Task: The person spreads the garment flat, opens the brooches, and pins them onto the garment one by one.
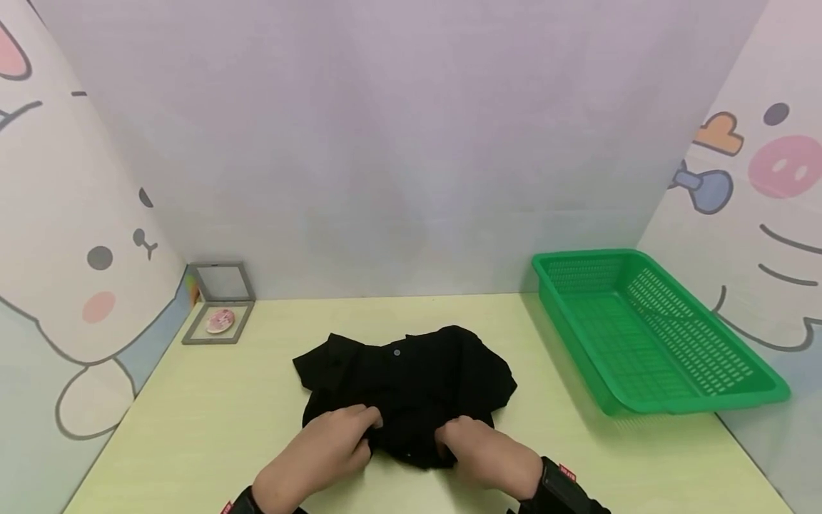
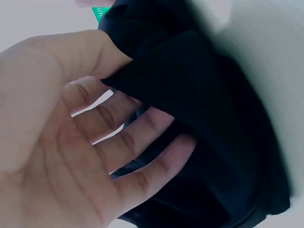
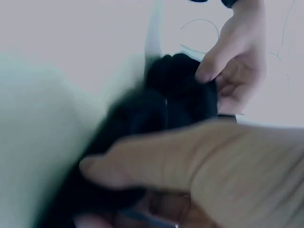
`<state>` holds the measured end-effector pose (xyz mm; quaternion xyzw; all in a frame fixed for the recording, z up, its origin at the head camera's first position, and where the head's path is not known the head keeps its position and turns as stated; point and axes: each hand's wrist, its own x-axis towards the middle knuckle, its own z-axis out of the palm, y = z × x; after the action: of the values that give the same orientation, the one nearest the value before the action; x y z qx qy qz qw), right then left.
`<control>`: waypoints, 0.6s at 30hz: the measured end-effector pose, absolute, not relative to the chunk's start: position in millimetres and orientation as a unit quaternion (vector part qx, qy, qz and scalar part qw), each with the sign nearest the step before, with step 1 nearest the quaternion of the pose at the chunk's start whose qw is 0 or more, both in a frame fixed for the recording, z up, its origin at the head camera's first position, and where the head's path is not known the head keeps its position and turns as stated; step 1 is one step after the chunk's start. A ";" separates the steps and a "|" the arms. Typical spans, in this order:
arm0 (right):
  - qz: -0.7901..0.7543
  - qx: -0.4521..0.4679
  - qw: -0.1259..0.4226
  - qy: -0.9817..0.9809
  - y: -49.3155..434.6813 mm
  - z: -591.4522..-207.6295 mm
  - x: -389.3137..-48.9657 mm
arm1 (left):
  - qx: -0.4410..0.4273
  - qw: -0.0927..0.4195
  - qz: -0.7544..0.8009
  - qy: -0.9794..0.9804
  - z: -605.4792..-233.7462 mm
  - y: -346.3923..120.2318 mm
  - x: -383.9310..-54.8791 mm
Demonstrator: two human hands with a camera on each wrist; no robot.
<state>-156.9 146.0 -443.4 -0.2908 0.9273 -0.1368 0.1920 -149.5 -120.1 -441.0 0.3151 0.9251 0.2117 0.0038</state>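
Observation:
A black shirt (image 1: pixel 411 371) lies bunched on the table in the head view, a small button showing near its far edge. At its near left side, my left hand (image 1: pixel 337 435) holds the cloth. The left wrist view has the thumb against a pointed flap of the shirt (image 2: pixel 190 90), with the fingers partly tucked under it. My right hand (image 1: pixel 478 450) grips the near right edge. In the right wrist view, its thumb (image 3: pixel 137 161) presses on the dark fabric while the fingers are mostly hidden beneath.
A green plastic basket (image 1: pixel 578 357) stands at the right of the pale yellow table (image 1: pixel 193 421). In the far left corner, an open grey-framed box (image 1: pixel 212 340) holds a pink round item (image 1: pixel 220 320). Cartoon-printed panels flank the table, and a plain pale sheet (image 1: pixel 398 143) hangs behind.

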 end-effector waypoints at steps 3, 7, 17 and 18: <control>-0.166 -0.285 0.248 0.911 145.3 -434.2 -160.1 | 0.311 0.040 0.245 0.917 -432.4 -122.6 -149.5; -0.211 -0.302 0.300 0.880 147.4 -414.8 -163.8 | 0.309 0.066 0.283 0.906 -417.2 -128.7 -146.8; -0.353 -0.407 0.100 0.837 175.8 -354.2 -179.0 | 0.316 -0.048 0.340 0.884 -373.9 -156.1 -151.5; -0.366 -0.399 0.067 0.838 177.7 -351.5 -181.9 | 0.314 -0.071 0.346 0.881 -371.8 -159.5 -154.1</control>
<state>-181.9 177.7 -351.5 -0.3994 0.8377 -0.3664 0.0666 -154.1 -159.5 -371.8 0.3145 0.8810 0.3461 -0.0715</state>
